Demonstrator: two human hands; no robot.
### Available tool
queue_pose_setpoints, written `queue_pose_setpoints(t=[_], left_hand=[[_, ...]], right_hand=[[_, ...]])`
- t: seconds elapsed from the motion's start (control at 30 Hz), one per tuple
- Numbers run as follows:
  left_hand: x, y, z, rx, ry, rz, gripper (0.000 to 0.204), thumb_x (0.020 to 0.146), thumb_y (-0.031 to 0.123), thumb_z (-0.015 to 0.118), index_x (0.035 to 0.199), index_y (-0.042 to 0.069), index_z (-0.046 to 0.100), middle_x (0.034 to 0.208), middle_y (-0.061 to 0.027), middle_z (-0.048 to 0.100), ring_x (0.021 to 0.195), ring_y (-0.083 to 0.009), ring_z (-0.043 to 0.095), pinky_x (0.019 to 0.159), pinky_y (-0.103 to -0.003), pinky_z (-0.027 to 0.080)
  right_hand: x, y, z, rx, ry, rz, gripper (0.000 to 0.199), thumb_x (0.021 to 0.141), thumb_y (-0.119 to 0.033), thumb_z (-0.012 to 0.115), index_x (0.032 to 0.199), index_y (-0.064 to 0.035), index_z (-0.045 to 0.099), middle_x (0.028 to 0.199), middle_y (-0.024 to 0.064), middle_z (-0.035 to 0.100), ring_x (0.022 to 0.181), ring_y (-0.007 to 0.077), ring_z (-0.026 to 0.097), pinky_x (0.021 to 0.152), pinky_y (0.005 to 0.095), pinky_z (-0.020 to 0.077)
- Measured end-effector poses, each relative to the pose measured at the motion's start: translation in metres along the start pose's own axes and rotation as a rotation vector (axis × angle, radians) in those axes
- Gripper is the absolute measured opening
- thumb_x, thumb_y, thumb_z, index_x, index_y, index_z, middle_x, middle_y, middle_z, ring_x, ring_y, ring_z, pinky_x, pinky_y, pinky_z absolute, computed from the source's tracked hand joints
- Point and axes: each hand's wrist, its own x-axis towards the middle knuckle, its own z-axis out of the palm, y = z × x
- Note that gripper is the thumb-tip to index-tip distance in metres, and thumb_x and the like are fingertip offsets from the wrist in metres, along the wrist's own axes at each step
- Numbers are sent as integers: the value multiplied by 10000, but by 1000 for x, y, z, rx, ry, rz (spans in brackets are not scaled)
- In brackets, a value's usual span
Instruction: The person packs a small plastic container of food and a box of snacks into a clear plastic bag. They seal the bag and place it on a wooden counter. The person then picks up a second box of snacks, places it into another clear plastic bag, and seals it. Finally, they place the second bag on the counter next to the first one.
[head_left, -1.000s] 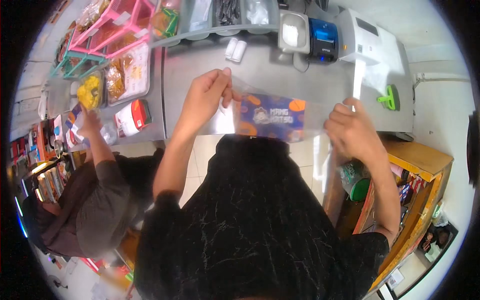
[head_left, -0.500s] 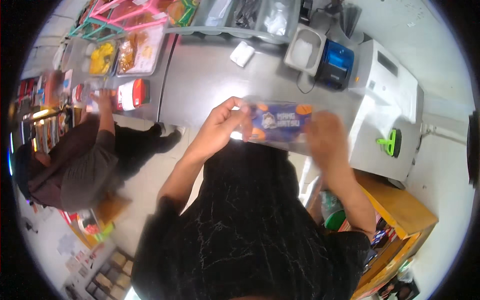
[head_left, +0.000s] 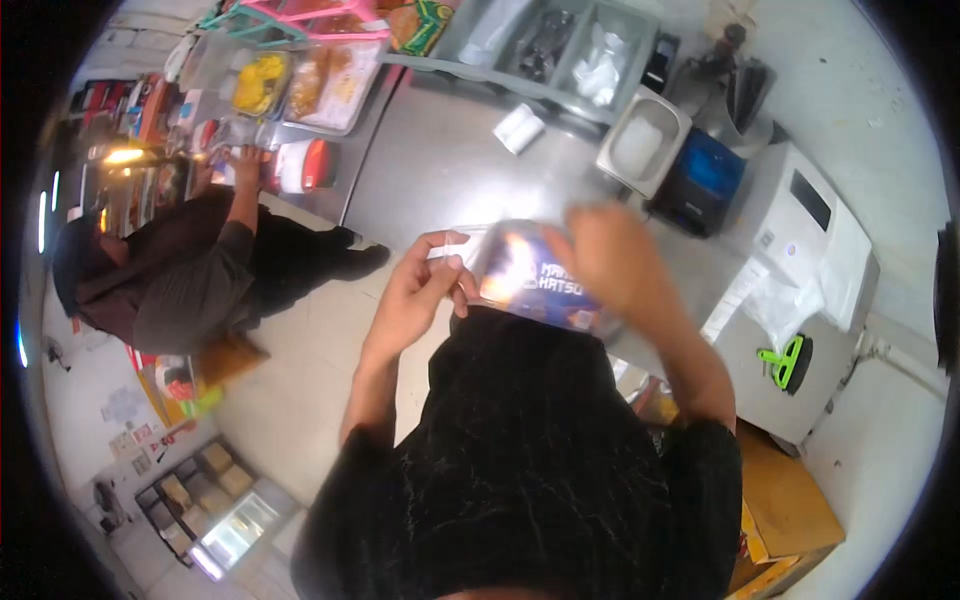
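Observation:
A purple printed packet (head_left: 520,272) with orange patches and white lettering, glossy like plastic, is held in front of my body at the counter's near edge. My left hand (head_left: 422,285) pinches its clear left end between thumb and fingers. Over the upper right part of the packet is my right hand (head_left: 612,262), smeared by motion. Its fingers hide that corner, and whether they grip the packet cannot be made out.
On the steel counter (head_left: 430,150) lies a small white object (head_left: 518,128). Behind it stands a grey divided bin (head_left: 480,75). To the right are a metal container (head_left: 645,145), a blue-black device (head_left: 700,180), a white machine (head_left: 795,220) and a green-handled brush (head_left: 790,365). A co-worker (head_left: 200,265) works at left.
My right hand has moved from the packet's right end up and left across it. The packet now slants down to the right, and the whole view has shifted.

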Motion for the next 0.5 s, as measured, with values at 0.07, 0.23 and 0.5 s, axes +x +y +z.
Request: queue_pose_setpoints(t=[0.07,0.23,0.5], left_hand=[[-2,-11,-2,97,63,45,279,982,124,518,1221,0,447,754,-87,614,656,-141,577,652,-272,468],[-6,-6,8,384,294,262,400,908,74,603,1254,-10,421,848,-92,626,806,-165,624,763,-291,492],[-7,7,-1,588,422,557,264,848,27,645,1099,-4,568,969,-108,614,910,-203,603,859,-323,469]], right_hand=[[78,8,3,-43,90,-66,412,863,-360,616,925,45,655,981,287,642,908,382,648,767,474,531],[264,101,172,-208,480,124,433,814,-356,672,944,57,664,999,256,653,960,386,636,833,446,499],[214,87,108,352,350,-23,377,815,-403,696,691,-48,667,662,140,621,798,330,598,685,430,438]])
